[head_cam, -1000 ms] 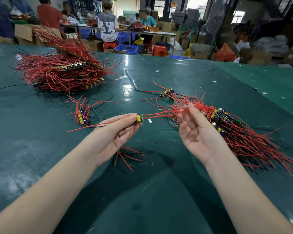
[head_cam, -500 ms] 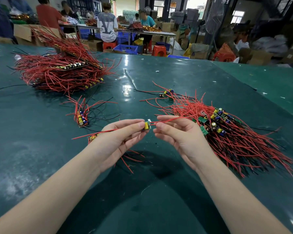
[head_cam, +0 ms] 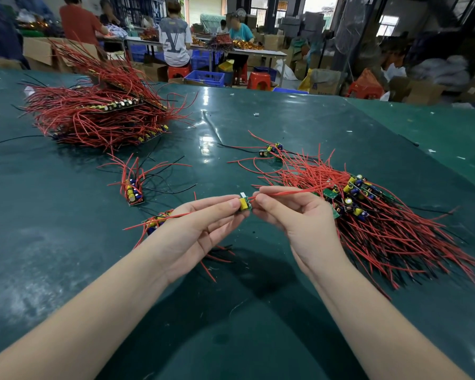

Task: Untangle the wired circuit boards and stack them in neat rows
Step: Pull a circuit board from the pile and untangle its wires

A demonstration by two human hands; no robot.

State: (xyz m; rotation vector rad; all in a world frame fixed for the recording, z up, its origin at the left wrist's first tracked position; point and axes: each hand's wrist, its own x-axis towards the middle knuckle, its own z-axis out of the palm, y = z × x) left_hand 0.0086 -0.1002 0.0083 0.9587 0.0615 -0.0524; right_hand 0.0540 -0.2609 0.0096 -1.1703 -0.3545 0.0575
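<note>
Left hand (head_cam: pixel 195 231) grip pinches one circuit board (head_cam: pixel 244 204); right hand (head_cam: pixel 294 215) grip pinches its red wire (head_cam: pixel 291 192).

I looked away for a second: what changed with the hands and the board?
The right hand came in from open beside the pile and now pinches the red wire next to the small circuit board. The left hand still pinches the board; the piles stayed put.

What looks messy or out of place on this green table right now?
The pile on the right is tangled, its red wires splayed every way, with two or three boards strayed at its far edge. Small scraps litter the table. The short row left of centre looks tidy.
</note>
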